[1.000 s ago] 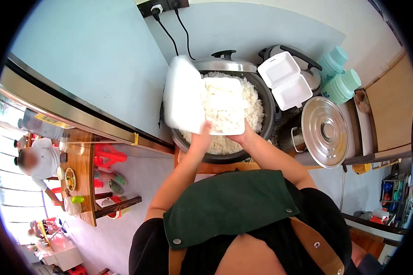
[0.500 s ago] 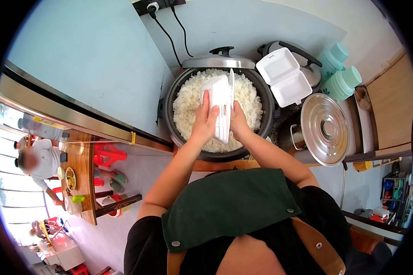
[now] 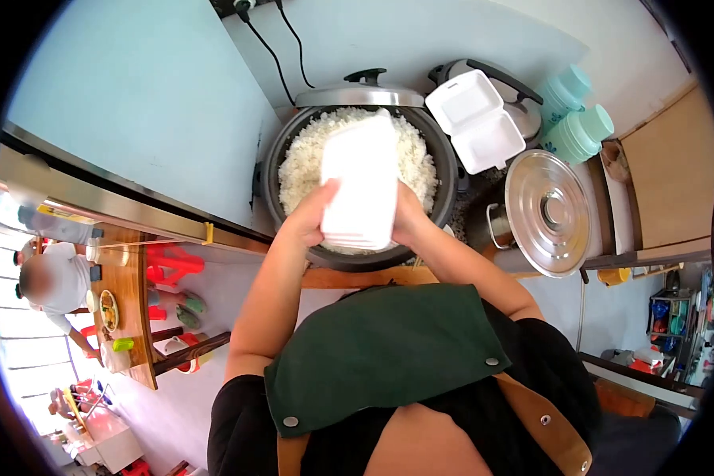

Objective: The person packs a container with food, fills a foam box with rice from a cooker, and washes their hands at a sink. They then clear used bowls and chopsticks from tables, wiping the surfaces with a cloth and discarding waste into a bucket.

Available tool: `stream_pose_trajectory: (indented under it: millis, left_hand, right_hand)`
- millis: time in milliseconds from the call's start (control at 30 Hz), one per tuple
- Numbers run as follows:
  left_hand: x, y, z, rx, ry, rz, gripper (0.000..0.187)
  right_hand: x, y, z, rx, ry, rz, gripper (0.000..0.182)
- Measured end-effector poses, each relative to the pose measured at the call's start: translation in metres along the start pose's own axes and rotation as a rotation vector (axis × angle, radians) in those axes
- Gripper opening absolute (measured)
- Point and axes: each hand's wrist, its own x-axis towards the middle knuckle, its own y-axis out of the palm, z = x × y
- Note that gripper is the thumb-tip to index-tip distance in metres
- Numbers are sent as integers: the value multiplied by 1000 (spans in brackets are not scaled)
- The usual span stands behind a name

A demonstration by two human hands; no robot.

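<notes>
A white foam takeout box (image 3: 361, 182), its lid folded over, is held between both my hands above the rice cooker. My left hand (image 3: 311, 213) grips its left side, and my right hand (image 3: 408, 213) has hold of the right side with the fingers mostly hidden behind it. Beneath is cooked white rice (image 3: 301, 155) in the big dark rim of the rice cooker (image 3: 273, 151). Another foam box (image 3: 477, 119) sits with its lid up, to the right of the cooker.
The cooker's steel lid (image 3: 361, 97) stands behind the pot. To the right are a closed cooker (image 3: 523, 107), stacked green cups (image 3: 575, 135) and a pot with a steel lid (image 3: 547, 213). A person (image 3: 55, 278) sits at a wooden table (image 3: 135, 301) on the left.
The box in my hands has turned from edge-on to showing its broad white face. My hands sit slightly lower and further left in view, and the whole scene has shifted left.
</notes>
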Motion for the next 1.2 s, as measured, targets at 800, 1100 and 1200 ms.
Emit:
stream_pose_trajectory:
  millis: [800, 1100, 1200]
  left_hand:
    - [-27, -209, 205, -104, 132, -820, 40]
    - [-71, -127, 150, 917, 515, -627, 35]
    - [-69, -29, 90, 372, 572, -23, 57]
  right_hand:
    - [57, -242, 47, -151, -40, -938, 18]
    - [-25, -134, 23, -493, -262, -595, 24]
    - [-38, -82, -2, -656, -239, -235, 24]
